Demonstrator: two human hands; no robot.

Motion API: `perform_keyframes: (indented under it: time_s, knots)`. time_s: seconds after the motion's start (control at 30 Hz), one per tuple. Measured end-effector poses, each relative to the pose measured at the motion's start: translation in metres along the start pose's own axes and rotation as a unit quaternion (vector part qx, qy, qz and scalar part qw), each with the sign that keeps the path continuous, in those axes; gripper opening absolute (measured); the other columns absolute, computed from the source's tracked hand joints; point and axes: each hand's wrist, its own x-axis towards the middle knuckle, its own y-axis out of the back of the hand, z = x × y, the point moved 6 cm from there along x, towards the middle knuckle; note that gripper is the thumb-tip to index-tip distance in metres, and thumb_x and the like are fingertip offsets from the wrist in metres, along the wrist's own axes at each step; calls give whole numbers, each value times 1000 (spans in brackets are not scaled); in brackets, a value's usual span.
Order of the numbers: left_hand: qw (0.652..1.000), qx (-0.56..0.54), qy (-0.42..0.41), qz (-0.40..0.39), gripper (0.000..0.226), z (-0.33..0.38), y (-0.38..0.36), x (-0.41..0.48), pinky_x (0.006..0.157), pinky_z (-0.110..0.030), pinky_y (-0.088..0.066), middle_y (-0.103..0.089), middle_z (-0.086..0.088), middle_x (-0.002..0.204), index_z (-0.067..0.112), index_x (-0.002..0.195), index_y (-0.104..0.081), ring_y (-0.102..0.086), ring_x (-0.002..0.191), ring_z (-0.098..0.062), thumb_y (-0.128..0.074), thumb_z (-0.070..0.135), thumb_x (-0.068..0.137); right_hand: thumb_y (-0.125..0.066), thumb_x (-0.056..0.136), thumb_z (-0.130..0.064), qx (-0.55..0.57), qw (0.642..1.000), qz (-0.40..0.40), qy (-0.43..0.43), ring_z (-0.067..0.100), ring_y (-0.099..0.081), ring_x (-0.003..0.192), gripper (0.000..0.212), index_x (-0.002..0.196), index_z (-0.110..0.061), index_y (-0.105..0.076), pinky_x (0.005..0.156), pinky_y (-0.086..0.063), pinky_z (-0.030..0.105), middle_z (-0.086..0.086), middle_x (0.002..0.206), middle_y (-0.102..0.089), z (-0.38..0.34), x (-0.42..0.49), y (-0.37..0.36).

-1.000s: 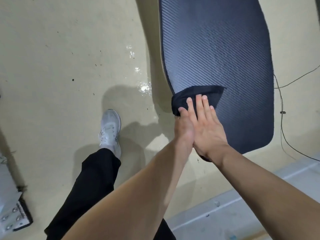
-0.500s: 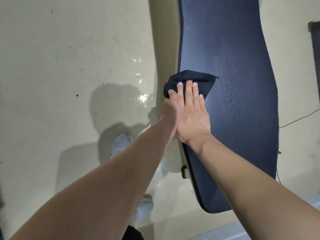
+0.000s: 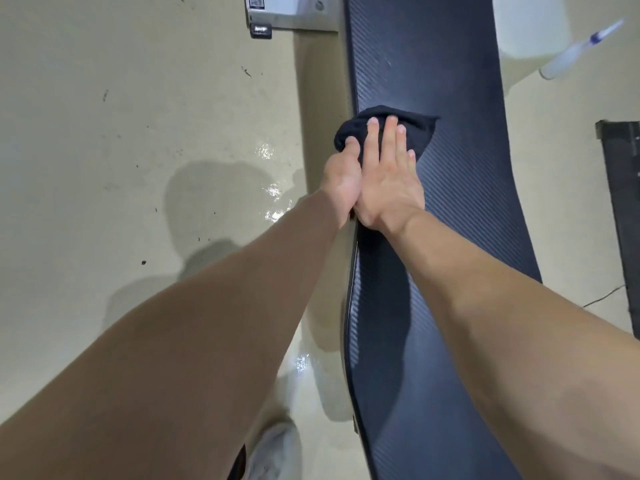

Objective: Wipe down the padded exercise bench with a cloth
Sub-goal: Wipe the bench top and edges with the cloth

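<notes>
The padded bench (image 3: 460, 209) is long, dark blue-grey with a ribbed weave, and runs from the bottom to the top of the view. A black cloth (image 3: 412, 128) lies bunched on its left edge. My right hand (image 3: 389, 174) presses flat on the cloth with fingers spread. My left hand (image 3: 341, 174) sits beside it at the bench's left edge, thumb on the cloth and fingers hidden under the rim.
Glossy beige floor (image 3: 138, 150) with wet-looking glints lies to the left. A metal base plate (image 3: 284, 15) sits at the top. A white spray bottle (image 3: 575, 53) lies top right, a dark frame (image 3: 623, 202) at the right edge, my white shoe (image 3: 273, 452) below.
Both hands have slid the cloth away from me along the bench's left edge, from near its close end toward the middle. My view has moved forward with them.
</notes>
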Motion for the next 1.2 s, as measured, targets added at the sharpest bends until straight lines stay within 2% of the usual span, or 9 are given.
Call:
perform_keyframes:
  time_s: [0.2,0.4,0.57,0.63,0.7,0.73,0.87,1.07,1.2]
  knots:
    - [1000,12,15,2,44,-24,6,-6,98,-40,-51,-72,-13,106,10,90,-68,-67,103,-29,-42,44,101,-28,102,-27,14,1000,15,-3,30,19,151,74,153,-11,24,124,-2,47,15,161,27,-5,-4,5]
    - [992,124,6,12,47,-70,23,-50,42,-15,-33,-40,1,54,16,59,-39,-37,38,-4,-38,30,104,-25,102,-45,109,994,7,-8,26,18,151,75,155,-15,17,124,0,44,12,163,24,7,-75,-26]
    - [991,128,35,19,47,-90,25,-70,57,-26,-34,-48,6,46,12,59,-45,-44,51,-10,-41,24,104,-35,101,-45,130,991,-10,-27,25,18,151,80,155,-17,17,124,-2,45,9,164,22,15,-108,-40]
    - [991,127,35,13,36,-85,17,-72,84,-27,-45,-68,-3,90,3,95,-64,-61,87,-16,-39,27,105,-44,99,-39,123,992,-21,-27,27,19,151,87,154,-15,19,124,-4,46,12,163,23,14,-105,-38]
    - [991,130,37,14,49,-80,11,-69,112,-34,-34,-55,-9,140,0,137,-52,-50,130,-22,-37,34,104,-53,95,-32,110,994,-15,-20,30,19,151,96,153,-12,21,123,-6,47,14,162,24,13,-100,-36]
    - [990,140,30,14,51,-78,9,-66,114,-34,-33,-53,-8,143,0,140,-49,-48,132,-22,-36,34,104,-56,92,-29,104,994,-15,-14,30,20,151,100,153,-12,22,124,-5,47,15,162,24,12,-98,-36]
    - [984,176,8,22,37,-64,7,-48,78,-25,-44,-64,0,91,9,97,-64,-59,88,-15,-36,30,105,-63,85,-22,94,995,-11,-1,30,21,150,111,152,-11,24,124,-1,45,14,161,27,12,-82,-29]
    - [980,198,6,30,47,-29,9,-7,65,-28,-41,-62,-3,79,9,85,-66,-54,68,-16,-34,39,104,-53,86,-11,94,995,16,43,29,21,150,99,154,-10,20,124,2,43,13,162,24,7,-35,-7]
    - [988,152,11,20,47,12,-2,24,72,-34,-47,-62,-2,69,11,75,-63,-58,69,-22,-35,37,103,-45,90,-8,67,995,32,71,30,18,151,90,155,-10,18,124,-2,45,13,163,21,5,17,14]
